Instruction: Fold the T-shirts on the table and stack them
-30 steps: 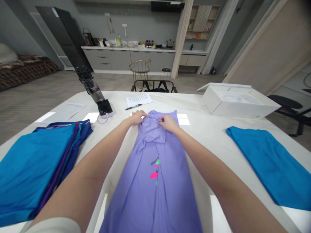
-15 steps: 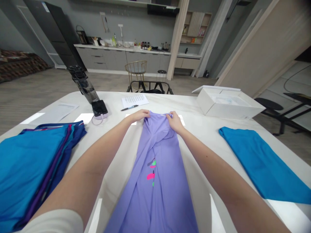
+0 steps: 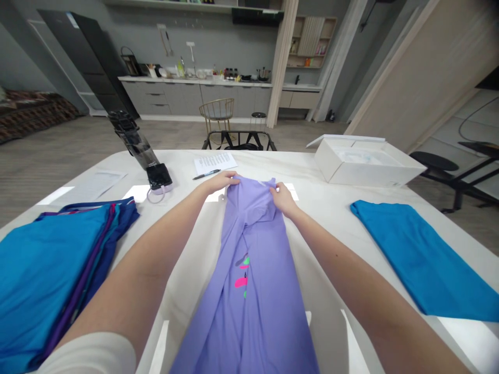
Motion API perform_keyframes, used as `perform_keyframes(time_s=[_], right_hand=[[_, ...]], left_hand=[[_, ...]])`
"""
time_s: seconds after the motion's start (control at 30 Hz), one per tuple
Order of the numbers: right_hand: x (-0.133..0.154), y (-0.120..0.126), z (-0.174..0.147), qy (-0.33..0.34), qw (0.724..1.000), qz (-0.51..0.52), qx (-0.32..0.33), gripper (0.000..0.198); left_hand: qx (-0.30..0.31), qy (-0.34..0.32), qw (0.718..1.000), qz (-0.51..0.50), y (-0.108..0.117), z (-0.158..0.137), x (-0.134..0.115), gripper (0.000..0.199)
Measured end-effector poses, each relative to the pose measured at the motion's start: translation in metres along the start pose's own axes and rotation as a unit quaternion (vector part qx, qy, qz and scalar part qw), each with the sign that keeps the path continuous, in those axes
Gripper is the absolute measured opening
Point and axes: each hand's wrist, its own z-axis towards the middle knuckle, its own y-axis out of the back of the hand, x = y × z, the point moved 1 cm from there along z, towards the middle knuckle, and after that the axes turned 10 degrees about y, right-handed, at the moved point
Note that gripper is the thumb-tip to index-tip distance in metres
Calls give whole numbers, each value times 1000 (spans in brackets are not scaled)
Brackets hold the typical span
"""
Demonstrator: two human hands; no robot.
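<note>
A lavender garment (image 3: 268, 270), with pink, green and grey printed marks near its middle, lies lengthwise on the white table (image 3: 187, 306). Its far end is bunched and folded between my hands. My left hand (image 3: 223, 181) pinches the far left corner of the cloth. On the far right edge, my right hand (image 3: 284, 198) grips the fabric between thumb and fingers. The near end of the garment runs out of view at the bottom.
Left lies a stack of folded blue and purple clothes (image 3: 50, 254). A folded blue garment (image 3: 424, 254) lies at right. Beyond are a white box (image 3: 362, 171), a pen (image 3: 206, 174), a printed sheet (image 3: 215, 162) and a phone-like device on a stand (image 3: 158, 176).
The cloth's far end is spread slightly wider, with my left hand shifted a little left and my right hand slightly right. Both hands keep their hold.
</note>
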Motion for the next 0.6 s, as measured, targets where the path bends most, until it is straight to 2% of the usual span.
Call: perform_keyframes(time_s=[0.07, 0.13, 0.2, 0.27, 0.33, 0.47, 0.6], right_hand=[[1, 6, 2, -15, 999, -44, -9, 22], [0, 9, 3, -30, 996, -89, 13, 21], [-2, 10, 2, -35, 989, -137, 47, 22], [-7, 8, 1, -31, 980, -180, 80, 23], [-12, 5, 0, -14, 974, -206, 97, 23], [-17, 2, -4, 24, 969, -229, 84, 23], [-12, 4, -15, 44, 965, -255, 53, 28]], left_hand=[[-20, 1, 1000, 12, -6, 7, -3, 34], [-59, 29, 993, 101, -15, 16, -1, 31], [-103, 57, 972, 204, -24, 23, 4, 26], [-135, 70, 954, 258, -29, 27, 10, 25], [-149, 73, 950, 265, -30, 28, 14, 28], [-154, 76, 940, 296, -30, 21, 16, 32], [-213, 88, 917, 325, -42, -4, 10, 48]])
